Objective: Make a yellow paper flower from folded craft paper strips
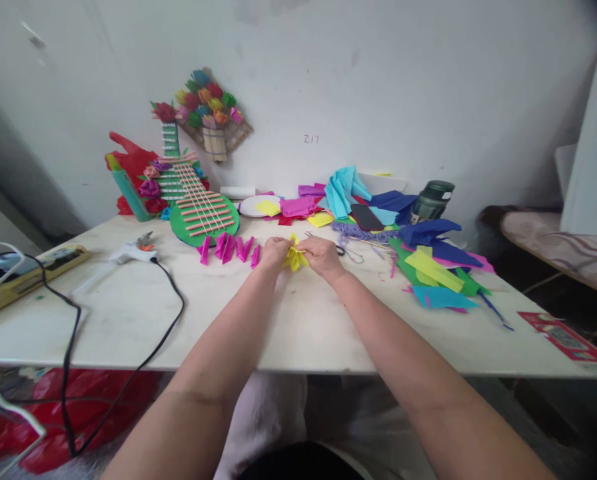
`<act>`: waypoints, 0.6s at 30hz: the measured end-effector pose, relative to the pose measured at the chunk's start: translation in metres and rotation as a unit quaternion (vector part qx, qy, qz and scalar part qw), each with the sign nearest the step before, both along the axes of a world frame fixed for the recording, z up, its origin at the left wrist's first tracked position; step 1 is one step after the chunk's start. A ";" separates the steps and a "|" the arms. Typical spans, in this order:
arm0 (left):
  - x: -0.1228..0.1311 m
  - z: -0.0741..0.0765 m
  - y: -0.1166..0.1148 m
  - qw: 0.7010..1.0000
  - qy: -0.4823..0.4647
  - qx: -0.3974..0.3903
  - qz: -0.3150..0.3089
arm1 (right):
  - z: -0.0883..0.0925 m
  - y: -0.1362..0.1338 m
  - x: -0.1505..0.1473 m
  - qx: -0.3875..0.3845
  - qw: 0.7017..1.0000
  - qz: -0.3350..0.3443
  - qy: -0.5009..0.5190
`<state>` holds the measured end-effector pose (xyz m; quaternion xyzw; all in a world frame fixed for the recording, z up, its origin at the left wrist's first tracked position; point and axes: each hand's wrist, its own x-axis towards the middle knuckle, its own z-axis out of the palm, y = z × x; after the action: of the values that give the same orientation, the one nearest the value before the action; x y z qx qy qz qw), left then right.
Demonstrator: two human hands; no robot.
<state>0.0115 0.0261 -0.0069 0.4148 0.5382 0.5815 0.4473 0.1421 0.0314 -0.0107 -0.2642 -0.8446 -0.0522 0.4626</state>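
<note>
Between my two hands is a yellow crepe paper flower (294,256), its petals spread, held just above the middle of the table. My left hand (276,252) pinches its left side. On the other side, the fingers of my right hand (322,255) are closed on its right edge. Folded magenta paper pieces (224,247) lie in a row to the left of my left hand. A pair of scissors (340,251) lies partly hidden behind my right hand.
Left on the white table (323,333) are a glue gun (132,252) with a black cord and a power strip (53,267). A green paper-decorated lute (203,217) leans at the back. Coloured paper sheets (433,267), a phone (366,217) and a dark bottle (431,200) sit right.
</note>
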 end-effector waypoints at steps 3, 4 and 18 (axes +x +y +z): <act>0.001 0.003 -0.003 1.000 -0.008 0.004 -0.006 | 0.001 -0.001 0.000 0.010 1.000 -0.001 -0.005; 0.001 0.004 -0.005 1.000 -0.014 0.008 -0.014 | 0.001 -0.001 0.001 0.012 1.000 -0.002 -0.004; -0.003 0.004 -0.007 0.996 -0.024 0.007 -0.088 | -0.003 0.000 0.000 -0.044 0.998 -0.039 0.023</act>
<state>0.0087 0.0193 -0.0025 0.4497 0.4847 0.5537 0.5062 0.1423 0.0310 -0.0139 -0.3180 -0.8243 -0.0264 0.4677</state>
